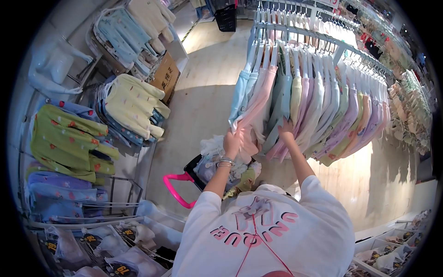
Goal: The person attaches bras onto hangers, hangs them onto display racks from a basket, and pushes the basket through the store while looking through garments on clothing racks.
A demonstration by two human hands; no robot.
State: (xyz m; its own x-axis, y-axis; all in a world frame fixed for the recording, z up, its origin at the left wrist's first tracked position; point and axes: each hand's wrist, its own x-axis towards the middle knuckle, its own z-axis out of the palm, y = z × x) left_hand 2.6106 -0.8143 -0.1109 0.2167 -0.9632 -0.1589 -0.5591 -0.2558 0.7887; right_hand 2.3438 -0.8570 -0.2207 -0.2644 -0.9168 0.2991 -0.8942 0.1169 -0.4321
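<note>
A long row of pastel garments hangs on white hangers from a metal rack (314,33). My left hand (231,142), with bracelets at its wrist, is closed on the edge of a pink garment (260,99) near the rack's left end. Light blue garments (241,90) hang just left of the pink one. My right hand (286,130) reaches in among the hanging clothes, beside a blue-grey garment (282,99); its fingers are partly hidden by the fabric. Below my left hand stands a black basket with a pink handle (177,190), filled with white and patterned clothes (221,159).
Wall displays at the left hold a yellow top (134,104), a green top (69,143) and a white mannequin (53,64). A cardboard box (165,76) stands by them. Bins of bras (106,244) lie at the lower left. Another black basket (225,18) is at the top.
</note>
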